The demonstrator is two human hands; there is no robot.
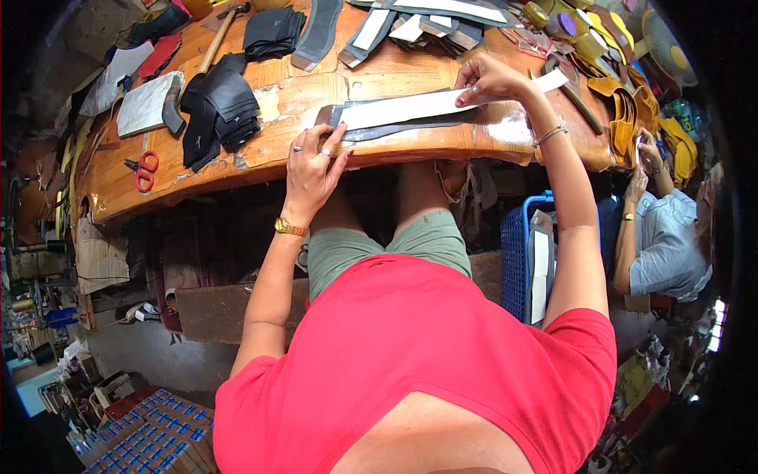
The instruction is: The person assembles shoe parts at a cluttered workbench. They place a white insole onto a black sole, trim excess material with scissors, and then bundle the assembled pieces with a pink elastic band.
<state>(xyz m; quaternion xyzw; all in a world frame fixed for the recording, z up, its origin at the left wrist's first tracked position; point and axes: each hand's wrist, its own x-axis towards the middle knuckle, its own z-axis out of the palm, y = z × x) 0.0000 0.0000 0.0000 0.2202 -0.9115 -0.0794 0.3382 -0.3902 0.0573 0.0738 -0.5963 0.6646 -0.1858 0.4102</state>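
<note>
White strip (395, 113) lies lengthwise near the near edge of the wooden tabletop (316, 85), mostly over a longer dark strip (379, 133) whose grey edge shows along its near side. Its right part runs under the right hand (493, 81) and shows again to the right of the wrist.

The left hand (314, 162) is at the left end of the two strips, its fingers a little spread and its fingertips touching that end; I cannot tell whether its grip closes on anything. The right hand bends over the white strip with a fingertip on its surface and the other fingers curled above; whether this grip pinches the strip or only presses it, I cannot tell.

To the left lie a fanned pile of black pieces (225, 114), a pale block (144, 104) and red-handled scissors (144, 171). Farther off are a hammer (213, 49), a stack of dark pieces (272, 33) and a heap of dark and white strips (379, 30). On the right, orange pieces (622, 110) hang over the edge. Below the tabletop, a blue basket (515, 265) stands beside the right arm with similar strips inside. Farther right, a co-worker (667, 241) holds something pale.
</note>
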